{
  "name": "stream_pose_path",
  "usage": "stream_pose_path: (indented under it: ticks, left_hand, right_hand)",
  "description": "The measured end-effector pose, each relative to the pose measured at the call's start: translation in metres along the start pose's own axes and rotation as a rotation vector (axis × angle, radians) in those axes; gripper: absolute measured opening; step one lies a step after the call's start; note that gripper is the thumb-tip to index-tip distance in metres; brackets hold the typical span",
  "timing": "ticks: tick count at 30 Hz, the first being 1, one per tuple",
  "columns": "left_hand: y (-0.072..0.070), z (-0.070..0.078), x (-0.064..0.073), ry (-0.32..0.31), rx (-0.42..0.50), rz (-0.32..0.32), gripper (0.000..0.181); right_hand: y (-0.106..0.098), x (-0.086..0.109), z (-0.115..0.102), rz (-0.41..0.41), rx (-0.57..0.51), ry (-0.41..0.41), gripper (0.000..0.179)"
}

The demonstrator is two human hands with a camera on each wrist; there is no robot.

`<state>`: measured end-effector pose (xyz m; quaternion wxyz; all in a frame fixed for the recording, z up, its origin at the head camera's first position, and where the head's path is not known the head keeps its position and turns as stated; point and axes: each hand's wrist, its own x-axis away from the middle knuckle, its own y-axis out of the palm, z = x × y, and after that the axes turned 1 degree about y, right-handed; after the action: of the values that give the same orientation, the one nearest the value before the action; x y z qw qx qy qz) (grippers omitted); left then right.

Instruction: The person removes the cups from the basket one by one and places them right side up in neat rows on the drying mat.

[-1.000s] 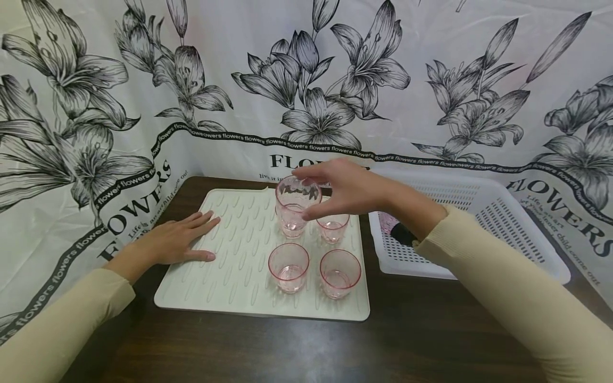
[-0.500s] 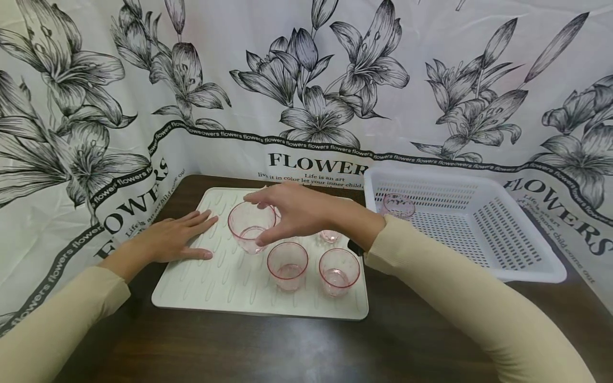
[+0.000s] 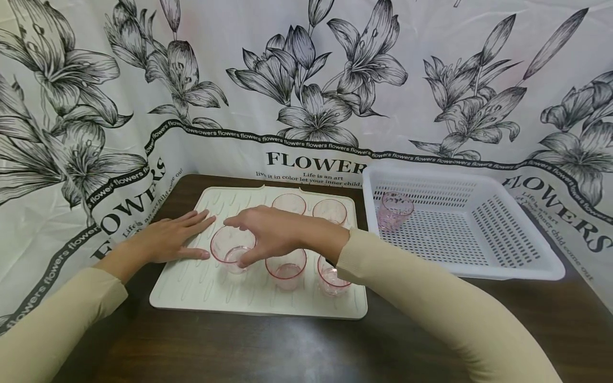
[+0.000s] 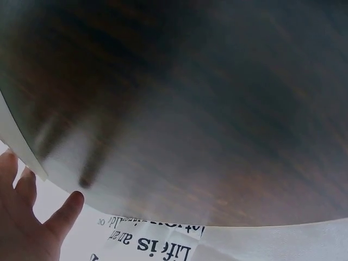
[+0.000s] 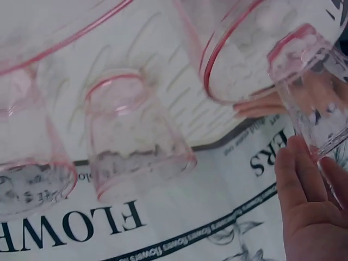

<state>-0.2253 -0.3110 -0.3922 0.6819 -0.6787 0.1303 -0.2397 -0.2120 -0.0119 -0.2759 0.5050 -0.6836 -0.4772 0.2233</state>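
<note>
My right hand [image 3: 273, 234] grips a clear pink-rimmed glass [image 3: 222, 244] upright, thumb on the near side and fingers on the far side. It is over the left part of a white ribbed drying mat [image 3: 191, 284]; whether its base touches the mat I cannot tell. In the right wrist view the fingers [image 5: 304, 185] lie against this glass [image 5: 315, 117]. My left hand [image 3: 170, 239] rests on the mat's left edge, fingers extended. Several similar glasses stand on the mat, including a back left glass [image 3: 289, 204] and a front left glass [image 3: 286, 271], partly behind my right hand and forearm.
A white perforated plastic basket [image 3: 531, 266] stands to the right of the mat, with one more pink glass [image 3: 395, 211] in its left end. The dark wooden table [image 3: 230, 346] extends in front. A flower-printed curtain [image 3: 258, 114] hangs behind and at the sides.
My right hand has carried the glass from the back of the mat leftward and nearer to me, uncovering the back glasses and the basket. The left hand has stayed in place.
</note>
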Motion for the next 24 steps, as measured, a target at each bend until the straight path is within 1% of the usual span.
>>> stream_pose_path:
  ticks: [4,7,12,16,24]
  left_hand:
    - [0.001,0.000,0.001,0.011,0.000,0.003,0.092]
    - [0.001,-0.001,0.001,0.018,-0.002,0.009,0.091]
    - [0.003,-0.002,0.000,0.026,-0.002,0.014,0.092]
    - [0.003,-0.003,-0.001,0.016,-0.004,0.003,0.093]
    - [0.002,-0.001,0.000,0.001,0.005,0.001,0.094]
  right_hand:
    - [0.010,-0.009,-0.002,-0.020,0.061,0.003,0.081]
    - [0.016,-0.014,-0.002,-0.027,0.084,0.006,0.080]
    - [0.026,-0.019,-0.001,-0.035,0.091,-0.007,0.077]
    - [0.030,-0.019,0.000,-0.040,0.089,0.000,0.077]
    - [0.030,-0.016,0.003,-0.052,0.082,0.038,0.079]
